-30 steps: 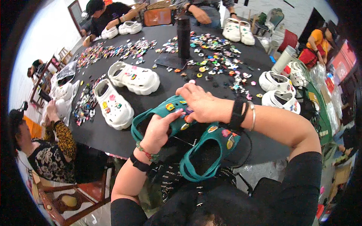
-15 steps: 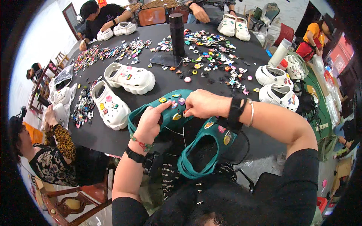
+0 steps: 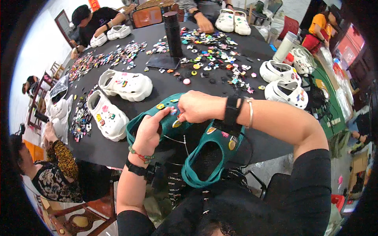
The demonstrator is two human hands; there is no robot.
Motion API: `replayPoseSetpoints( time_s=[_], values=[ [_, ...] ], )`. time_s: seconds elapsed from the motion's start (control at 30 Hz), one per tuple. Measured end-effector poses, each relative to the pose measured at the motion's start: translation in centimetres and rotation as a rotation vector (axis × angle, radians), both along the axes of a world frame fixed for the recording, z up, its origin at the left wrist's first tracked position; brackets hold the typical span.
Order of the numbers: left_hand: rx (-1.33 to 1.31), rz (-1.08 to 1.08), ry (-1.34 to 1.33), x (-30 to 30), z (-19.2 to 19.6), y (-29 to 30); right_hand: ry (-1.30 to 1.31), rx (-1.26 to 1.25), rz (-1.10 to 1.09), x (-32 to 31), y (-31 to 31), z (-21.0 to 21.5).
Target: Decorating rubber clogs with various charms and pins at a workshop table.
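Note:
My left hand (image 3: 149,131) grips a green clog (image 3: 136,122), its thumb on the perforated upper and its other fingers partly hidden in the opening. My right hand (image 3: 199,107) is bent over the toe of the same clog, fingertips pinched on a small shoe charm (image 3: 180,115), mostly covered by the fingers. Yellow and other coloured charms sit around the fingertips. A second green clog (image 3: 188,171), bearing several charms, rests nearer my body below my right wrist. A thin tag string (image 3: 185,143) hangs between the two clogs.
White clogs with charms stand left (image 3: 108,118) and right (image 3: 285,94) on the black table (image 3: 157,153). Loose charms (image 3: 204,59) lie in heaps beyond. A black cylinder (image 3: 172,35) stands by a phone (image 3: 162,62). People work around the table.
The view has shifted, so most things sit further left in the picture. Both hands stay on the same clog. A far person's hand has reached down over the charm heap.

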State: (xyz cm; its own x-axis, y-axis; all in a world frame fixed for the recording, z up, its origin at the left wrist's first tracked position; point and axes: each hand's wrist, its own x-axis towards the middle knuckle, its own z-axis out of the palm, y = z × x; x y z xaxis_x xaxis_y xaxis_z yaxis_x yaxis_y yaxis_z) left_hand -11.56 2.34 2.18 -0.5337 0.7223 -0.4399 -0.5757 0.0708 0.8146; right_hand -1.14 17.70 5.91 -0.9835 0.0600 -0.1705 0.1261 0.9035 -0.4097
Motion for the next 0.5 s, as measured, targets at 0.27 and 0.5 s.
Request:
replayPoseSetpoints(
  time_s=[0.27,0.5],
  values=[
    [0.063,-0.039,0.11,-0.2,-1.0,-1.5,-0.005,0.023,-0.097,-1.3,-1.5,-0.6],
    [0.099,-0.024,0.103,1.4,-0.5,-1.3,0.123,0.03,-0.095,0.5,-1.9,0.0]
  ],
)
